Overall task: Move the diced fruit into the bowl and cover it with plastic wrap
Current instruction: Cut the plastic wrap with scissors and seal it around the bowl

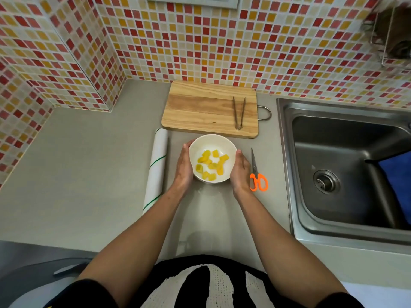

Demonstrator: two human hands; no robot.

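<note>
Both hands hold the white bowl from its two sides: the grip of the left hand lies with curved fingers against the left wall, and the grip of the right hand lies the same way against the right wall. Only the thumbs and the backs of the hands show, so how far the fingers reach under the bowl I cannot tell. The bowl stands on the grey surface, near its middle, and the diced fruit, yellow pieces, lies inside it on the bottom. If plastic wrap is already over the rim, I cannot see it clearly.

Just left of the left hand lies the roll of plastic wrap, white with thin green lines, pointing away from the person. Behind the bowl is a wooden cutting board, and metal tongs lie on its right part. Scissors with orange handles lie just beside the right hand. A steel sink is at the far right, with something blue in it.
</note>
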